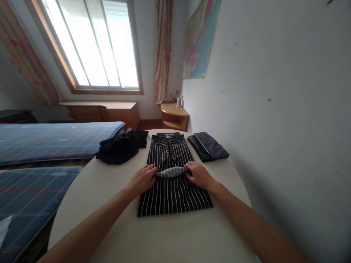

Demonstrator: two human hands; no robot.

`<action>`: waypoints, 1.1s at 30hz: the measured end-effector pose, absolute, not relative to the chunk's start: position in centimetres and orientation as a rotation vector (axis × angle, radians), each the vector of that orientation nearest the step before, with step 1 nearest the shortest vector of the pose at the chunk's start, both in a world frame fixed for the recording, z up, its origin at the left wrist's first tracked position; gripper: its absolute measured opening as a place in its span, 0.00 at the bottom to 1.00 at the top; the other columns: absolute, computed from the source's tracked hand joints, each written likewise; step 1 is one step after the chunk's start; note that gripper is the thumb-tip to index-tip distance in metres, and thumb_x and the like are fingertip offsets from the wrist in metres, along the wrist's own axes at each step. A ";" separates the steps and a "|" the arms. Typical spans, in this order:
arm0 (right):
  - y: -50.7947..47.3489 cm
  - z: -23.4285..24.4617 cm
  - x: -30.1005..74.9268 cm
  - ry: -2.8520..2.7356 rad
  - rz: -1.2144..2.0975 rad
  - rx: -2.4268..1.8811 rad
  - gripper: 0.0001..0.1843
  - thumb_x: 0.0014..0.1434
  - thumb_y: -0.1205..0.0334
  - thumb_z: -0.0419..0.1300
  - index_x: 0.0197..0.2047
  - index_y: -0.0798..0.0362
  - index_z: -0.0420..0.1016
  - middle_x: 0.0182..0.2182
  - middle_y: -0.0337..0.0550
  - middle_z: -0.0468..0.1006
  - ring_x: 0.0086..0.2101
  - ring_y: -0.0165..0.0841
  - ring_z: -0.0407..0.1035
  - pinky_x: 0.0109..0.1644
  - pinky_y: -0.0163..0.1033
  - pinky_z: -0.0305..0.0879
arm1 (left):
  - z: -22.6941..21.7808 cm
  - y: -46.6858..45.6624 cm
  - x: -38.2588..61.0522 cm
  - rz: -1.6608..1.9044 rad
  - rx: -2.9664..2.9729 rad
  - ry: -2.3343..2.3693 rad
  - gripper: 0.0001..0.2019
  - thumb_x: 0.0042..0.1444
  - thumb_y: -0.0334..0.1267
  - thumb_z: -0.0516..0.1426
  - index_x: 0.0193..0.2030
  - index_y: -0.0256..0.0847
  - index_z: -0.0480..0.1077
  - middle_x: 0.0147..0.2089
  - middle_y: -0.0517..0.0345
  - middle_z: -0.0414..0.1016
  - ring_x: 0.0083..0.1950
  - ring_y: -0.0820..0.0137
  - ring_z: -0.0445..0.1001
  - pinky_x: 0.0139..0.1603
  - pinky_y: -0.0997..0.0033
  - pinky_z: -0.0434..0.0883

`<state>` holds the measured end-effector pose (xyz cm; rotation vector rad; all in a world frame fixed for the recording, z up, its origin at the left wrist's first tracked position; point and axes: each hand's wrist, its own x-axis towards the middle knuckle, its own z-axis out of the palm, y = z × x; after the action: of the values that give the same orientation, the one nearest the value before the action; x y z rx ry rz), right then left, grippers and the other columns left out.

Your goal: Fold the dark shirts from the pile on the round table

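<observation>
A black shirt with white stripes (175, 195) lies on the round white table (109, 219), its collar at the far end and its sides tucked in to a narrow strip. Across its middle, a raised fold shows the greyer inner side of the cloth. My left hand (144, 178) grips the left end of this fold, fingers curled over it. At the right end, my right hand (199, 174) pinches the cloth in the same way. Both thumbs are partly hidden by the fabric.
A crumpled black garment (120, 146) lies at the table's far left, a folded dark grey garment (208, 146) at its far right. Two beds with blue plaid mattresses (55, 140) stand left. A white wall (287, 146) borders the right side; a corner shelf (174, 109) stands behind.
</observation>
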<state>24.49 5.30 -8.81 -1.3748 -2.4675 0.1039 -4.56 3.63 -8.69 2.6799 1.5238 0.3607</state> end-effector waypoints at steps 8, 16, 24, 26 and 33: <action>-1.2 -6.8 25.4 -2.646 0.200 -1.198 0.08 0.55 0.66 0.63 0.41 0.54 0.76 0.39 0.44 0.78 0.41 0.37 0.70 0.51 0.42 0.61 | -7.6 -2.9 -5.0 0.185 2.720 1.339 0.12 0.55 0.26 0.53 0.45 0.42 0.71 0.48 0.54 0.74 0.50 0.62 0.72 0.50 0.63 0.71; -3.8 -6.8 25.8 -2.698 0.231 -1.147 0.12 0.55 0.73 0.58 0.43 0.54 0.75 0.39 0.44 0.80 0.41 0.37 0.71 0.50 0.42 0.62 | -7.3 -4.8 -6.1 0.197 2.683 1.361 0.15 0.56 0.24 0.51 0.46 0.43 0.71 0.44 0.57 0.77 0.46 0.65 0.77 0.47 0.67 0.72; -1.4 -3.2 26.6 -2.575 0.105 -1.080 0.09 0.53 0.73 0.57 0.37 0.53 0.75 0.33 0.41 0.79 0.34 0.34 0.71 0.43 0.39 0.61 | -1.7 -2.3 -6.5 0.363 2.661 1.390 0.15 0.57 0.30 0.52 0.48 0.45 0.73 0.44 0.57 0.79 0.44 0.65 0.79 0.47 0.69 0.72; 0.2 -2.1 26.6 -2.537 0.004 -1.106 0.09 0.54 0.71 0.57 0.38 0.53 0.75 0.35 0.41 0.80 0.36 0.35 0.72 0.46 0.40 0.61 | -0.6 -0.6 -6.2 0.433 2.667 1.436 0.15 0.59 0.32 0.52 0.49 0.46 0.74 0.47 0.58 0.80 0.47 0.64 0.78 0.50 0.68 0.71; 7.0 -3.4 25.9 -2.414 -0.030 -1.299 0.13 0.60 0.69 0.57 0.47 0.54 0.76 0.44 0.44 0.81 0.44 0.38 0.74 0.52 0.40 0.62 | -3.6 6.9 -5.0 0.544 2.531 1.693 0.14 0.63 0.36 0.52 0.52 0.46 0.73 0.53 0.56 0.79 0.53 0.61 0.77 0.53 0.66 0.71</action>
<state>25.85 7.01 -3.36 -1.2990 -2.4137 -0.0302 -5.02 6.89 -3.62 2.5313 1.6932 0.5443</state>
